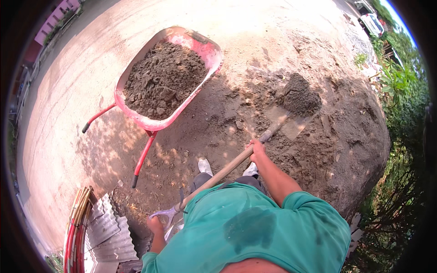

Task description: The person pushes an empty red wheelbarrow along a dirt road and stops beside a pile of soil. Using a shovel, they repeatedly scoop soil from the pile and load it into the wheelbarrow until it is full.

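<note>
A long-handled shovel slants across my front, its blade pointing to the far right. My left hand is closed round the pale purple D-shaped grip at the near end. Further down the wooden shaft, my right hand wraps round it. A mound of dark, damp soil sits on the blade, which is low over the dirt pile; whether it touches cannot be told. To the left stands a red wheelbarrow, heaped with the same kind of soil, its two handles toward me.
A broad pile of loose dirt spreads on the right, bordered by green plants. At lower left lie corrugated sheets beside a bundle of red and tan poles. A white vehicle is at the far right.
</note>
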Tool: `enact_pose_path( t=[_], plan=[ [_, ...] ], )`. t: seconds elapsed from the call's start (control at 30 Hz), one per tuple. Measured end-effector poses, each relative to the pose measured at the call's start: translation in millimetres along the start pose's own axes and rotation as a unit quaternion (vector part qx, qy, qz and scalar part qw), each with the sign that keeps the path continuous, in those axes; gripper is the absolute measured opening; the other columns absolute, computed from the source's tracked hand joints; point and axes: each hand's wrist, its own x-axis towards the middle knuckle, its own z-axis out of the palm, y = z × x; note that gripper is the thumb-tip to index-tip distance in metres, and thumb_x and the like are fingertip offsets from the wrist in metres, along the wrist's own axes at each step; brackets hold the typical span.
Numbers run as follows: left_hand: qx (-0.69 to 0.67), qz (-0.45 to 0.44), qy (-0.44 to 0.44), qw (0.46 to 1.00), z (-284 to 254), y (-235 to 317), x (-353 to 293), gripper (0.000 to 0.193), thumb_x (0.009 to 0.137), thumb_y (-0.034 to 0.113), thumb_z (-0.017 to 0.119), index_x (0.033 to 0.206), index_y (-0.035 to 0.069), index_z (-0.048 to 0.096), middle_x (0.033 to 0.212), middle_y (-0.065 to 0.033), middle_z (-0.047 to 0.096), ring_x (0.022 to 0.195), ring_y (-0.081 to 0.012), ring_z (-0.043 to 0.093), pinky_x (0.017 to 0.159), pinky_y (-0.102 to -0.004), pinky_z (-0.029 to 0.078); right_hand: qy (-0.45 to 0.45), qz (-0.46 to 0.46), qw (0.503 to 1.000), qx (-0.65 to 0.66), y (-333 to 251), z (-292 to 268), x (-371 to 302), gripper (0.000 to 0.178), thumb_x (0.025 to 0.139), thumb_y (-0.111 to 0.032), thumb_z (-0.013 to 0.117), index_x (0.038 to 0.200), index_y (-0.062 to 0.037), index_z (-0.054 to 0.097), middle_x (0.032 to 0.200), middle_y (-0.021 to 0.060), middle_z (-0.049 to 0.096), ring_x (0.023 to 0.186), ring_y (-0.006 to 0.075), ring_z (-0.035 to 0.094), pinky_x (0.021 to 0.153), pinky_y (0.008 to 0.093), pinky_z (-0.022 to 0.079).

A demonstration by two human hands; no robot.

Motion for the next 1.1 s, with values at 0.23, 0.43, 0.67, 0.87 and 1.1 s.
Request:
enact_pose_path(
  t=[0.23, 0.43, 0.67, 0.87, 1.1],
  plan=[
    [0.090, -0.142, -0.119, 0.979, -2.8, -89.9, -149.3, 0.018, 0.067, 0.012, 0.061, 0.081, 0.002, 0.058, 0.070, -0.0169, 0.060, 0.064, -0.0279, 0.057, 0.059, -0.0403, 0.046, -0.089, -0.056, 0.963, -0.247, 64.7, 136.2, -51.4, 0.034, 0.068, 0.000, 0.064, 0.097, 0.0021, 0.046, 0.075, 0.0125, 0.054, 0.057, 0.0219, 0.056, 0.051, 0.0357, 0.050],
    [0.080, -0.149, -0.299, 0.939, 28.8, -87.2, -219.7, 0.018, 0.065, 0.014, 0.064, 0.081, 0.006, 0.060, 0.071, -0.0171, 0.061, 0.066, -0.0305, 0.060, 0.060, -0.0419, 0.047, -0.142, -0.197, 0.870, -0.430, 116.0, 171.7, -26.2, 0.056, 0.065, -0.004, 0.069, 0.114, 0.0008, 0.043, 0.097, 0.0161, 0.056, 0.078, 0.0252, 0.060, 0.066, 0.0375, 0.050],
    [0.097, -0.111, -0.349, 0.925, 15.9, -105.6, -212.8, 0.019, 0.063, 0.016, 0.068, 0.081, 0.010, 0.062, 0.072, -0.0173, 0.063, 0.068, -0.0334, 0.062, 0.061, -0.0438, 0.048, -0.174, -0.199, 0.844, -0.466, 96.3, 183.3, -74.2, 0.061, 0.064, -0.010, 0.071, 0.116, 0.0027, 0.042, 0.100, 0.0164, 0.057, 0.093, 0.0274, 0.058, 0.080, 0.0382, 0.047],
    [0.198, 0.041, -0.328, 0.923, 4.0, -89.3, -81.5, 0.017, 0.067, 0.014, 0.063, 0.079, 0.003, 0.062, 0.067, -0.0154, 0.062, 0.068, -0.0287, 0.064, 0.059, -0.0408, 0.049, -0.132, -0.086, 0.952, -0.264, 20.4, 101.9, -14.2, 0.045, 0.067, -0.002, 0.065, 0.106, -0.0012, 0.042, 0.083, 0.0126, 0.056, 0.068, 0.0244, 0.061, 0.063, 0.0368, 0.053],
    [0.033, 0.048, -0.091, 0.994, -12.8, 32.9, 64.3, 0.028, 0.073, 0.016, 0.052, 0.083, -0.009, 0.056, 0.073, -0.0179, 0.060, 0.065, -0.0341, 0.055, 0.066, -0.0451, 0.043, -0.046, 0.003, 0.999, 0.015, -31.1, -16.8, 22.4, 0.012, 0.076, -0.011, 0.060, 0.079, -0.0015, 0.053, 0.069, 0.0094, 0.056, 0.061, 0.0226, 0.061, 0.060, 0.0383, 0.054]
  ],
)
